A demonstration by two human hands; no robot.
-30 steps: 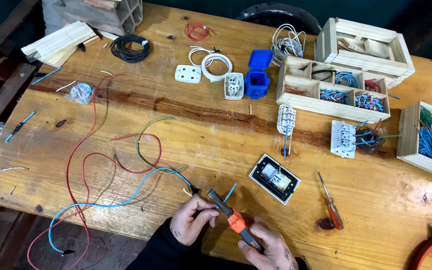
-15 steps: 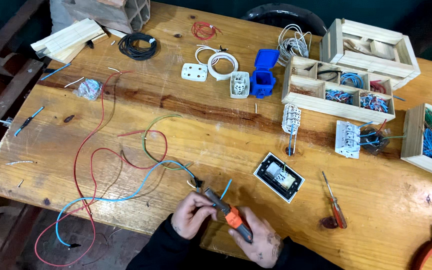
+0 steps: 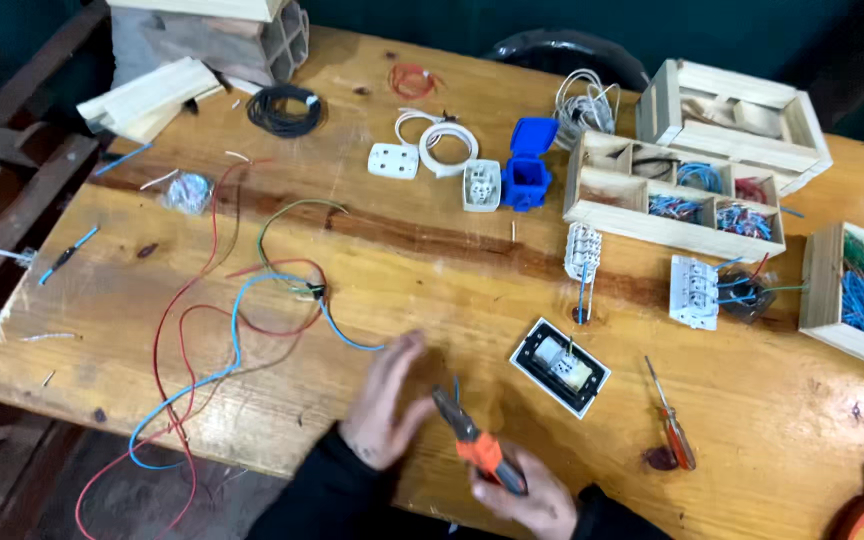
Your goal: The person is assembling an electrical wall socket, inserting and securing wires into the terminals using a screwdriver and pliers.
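A worn wooden table [image 3: 432, 260] fills the frame, dark floor and planks at the left edge; compartmented wooden boxes [image 3: 672, 195] with wire offcuts sit at upper right, a blue box [image 3: 529, 175] near top centre. At the bottom centre, the right hand [image 3: 527, 495] is closed round orange-handled pliers [image 3: 472, 445], nose pointing up-left; the left hand [image 3: 387, 400], blurred, lies just beside them, fingers loosely spread, by the end of the blue wire [image 3: 242, 330]; whether it pinches the wire cannot be told.

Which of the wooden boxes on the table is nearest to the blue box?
The long divided wooden tray, directly right of the blue box; the slatted crate and right-edge box lie farther off.
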